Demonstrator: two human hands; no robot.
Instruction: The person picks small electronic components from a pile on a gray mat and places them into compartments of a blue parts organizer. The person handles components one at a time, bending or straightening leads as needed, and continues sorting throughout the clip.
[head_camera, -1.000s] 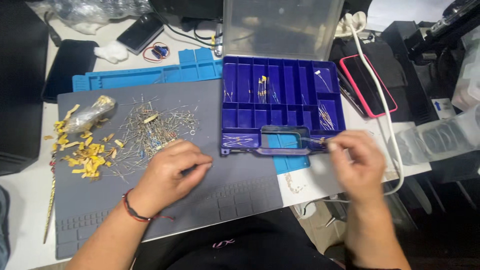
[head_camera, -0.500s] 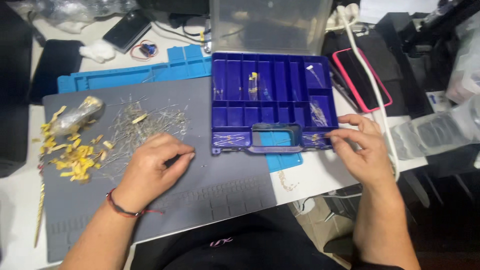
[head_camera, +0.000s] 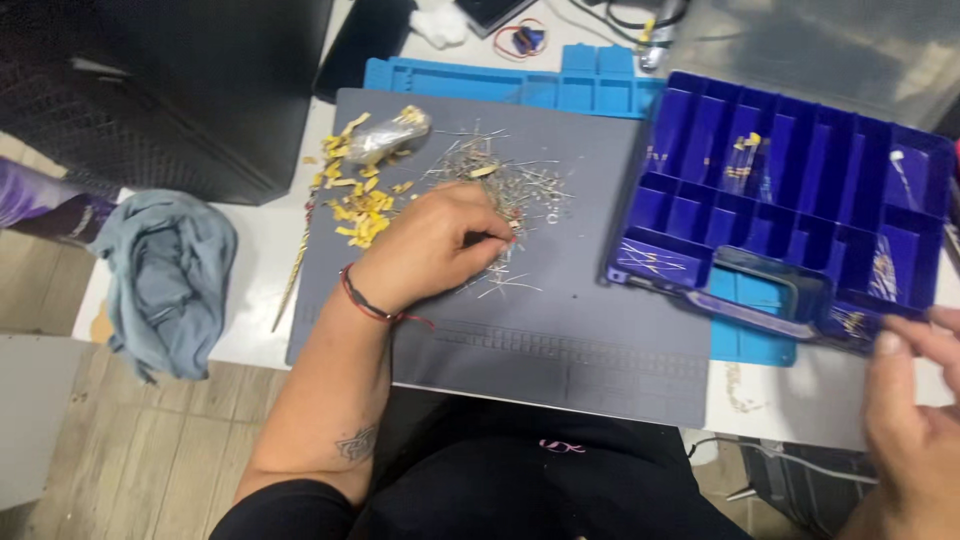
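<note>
— How far along is the sorting?
— Barely: a few pieces lie in the blue organiser box (head_camera: 790, 190), most of the wire-legged components (head_camera: 500, 185) still heaped on the grey mat (head_camera: 560, 350).
— The hands?
— The left hand (head_camera: 440, 245) pinches components at the heap; a moment ago it rested lower on the mat. The right hand (head_camera: 915, 420), fingers loosely spread, has come off the box's front edge.

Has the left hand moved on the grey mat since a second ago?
Yes. The left hand has moved up the grey mat into the pile of wire-leaded parts.

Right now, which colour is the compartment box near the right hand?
The compartment box is dark blue; the head view shows it.
</note>
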